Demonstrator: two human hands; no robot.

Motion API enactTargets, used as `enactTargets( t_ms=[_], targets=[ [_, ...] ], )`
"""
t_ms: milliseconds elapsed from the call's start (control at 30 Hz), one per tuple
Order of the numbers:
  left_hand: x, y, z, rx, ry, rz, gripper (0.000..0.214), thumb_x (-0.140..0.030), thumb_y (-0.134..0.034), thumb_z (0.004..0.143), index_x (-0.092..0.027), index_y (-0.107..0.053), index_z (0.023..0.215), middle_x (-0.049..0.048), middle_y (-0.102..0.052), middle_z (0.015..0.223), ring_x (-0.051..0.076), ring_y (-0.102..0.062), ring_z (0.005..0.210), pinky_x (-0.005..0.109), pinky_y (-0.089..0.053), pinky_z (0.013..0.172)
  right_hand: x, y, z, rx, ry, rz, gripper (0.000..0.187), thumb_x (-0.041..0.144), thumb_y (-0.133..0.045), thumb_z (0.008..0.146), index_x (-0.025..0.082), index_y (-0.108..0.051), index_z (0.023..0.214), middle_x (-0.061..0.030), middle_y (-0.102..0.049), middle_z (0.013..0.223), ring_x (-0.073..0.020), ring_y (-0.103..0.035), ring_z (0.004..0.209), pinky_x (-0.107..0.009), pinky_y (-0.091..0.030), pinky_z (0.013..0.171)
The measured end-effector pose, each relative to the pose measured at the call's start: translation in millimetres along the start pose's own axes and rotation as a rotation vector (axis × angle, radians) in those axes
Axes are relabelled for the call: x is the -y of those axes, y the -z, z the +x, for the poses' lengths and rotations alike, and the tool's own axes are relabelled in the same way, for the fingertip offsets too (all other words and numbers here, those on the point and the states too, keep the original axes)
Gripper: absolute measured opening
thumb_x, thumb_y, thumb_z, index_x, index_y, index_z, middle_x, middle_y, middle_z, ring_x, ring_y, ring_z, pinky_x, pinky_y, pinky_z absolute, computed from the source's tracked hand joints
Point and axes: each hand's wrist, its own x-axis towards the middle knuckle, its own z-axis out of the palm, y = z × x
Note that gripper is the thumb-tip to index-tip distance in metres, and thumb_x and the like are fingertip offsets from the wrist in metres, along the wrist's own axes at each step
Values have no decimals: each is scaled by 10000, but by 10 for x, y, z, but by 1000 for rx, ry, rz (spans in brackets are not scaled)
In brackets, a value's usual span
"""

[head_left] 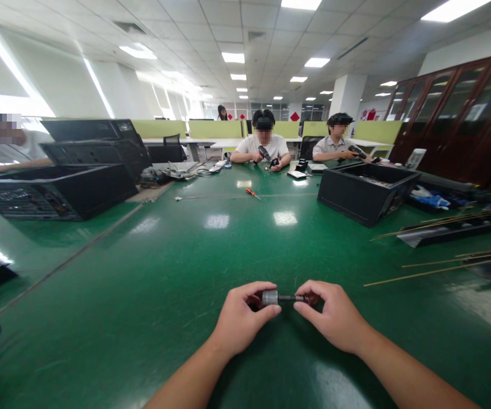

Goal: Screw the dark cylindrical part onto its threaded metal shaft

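Note:
Both my hands meet low over the green table (pixel 177 272), near its front edge. My left hand (pixel 240 321) is closed around a small grey metal cylinder (pixel 269 297), thumb under it. A thin dark shaft (pixel 290 297) sticks out of the cylinder toward the right. My right hand (pixel 334 315) pinches the far end of that shaft between thumb and fingers. The two parts look joined in one line; how they connect is hidden by my fingers.
An open black computer case (pixel 364 193) stands at the right, more black cases (pixel 58 190) at the left. A red-handled screwdriver (pixel 252 193) lies mid-table. Thin yellow rods (pixel 441 270) lie at the right. Two people sit at the far end holding tools; another person sits far left.

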Motion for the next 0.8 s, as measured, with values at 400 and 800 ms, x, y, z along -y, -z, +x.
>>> enactTargets(
  t_ms=[400, 800],
  targets=[
    [3, 7, 7, 0, 11, -7, 337, -263, -798, 683, -185, -759, 1008, 70, -758, 895, 240, -675, 788, 326, -508, 744, -10, -2, -6, -8, -14, -9, 62, 251, -650, 847, 205, -692, 854, -3, -689, 760, -171, -634, 710, -268, -460, 674],
    [32, 33, 34, 10, 20, -107, 362, -274, -818, 664, -166, -752, 1002, 76, -738, 881, 225, -656, 778, 315, -502, 740, 1, 10, -8, 1, -8, 10, 58, 235, -638, 854, 201, -684, 860, -4, -683, 768, -169, -629, 716, -268, -461, 679]
  ],
)
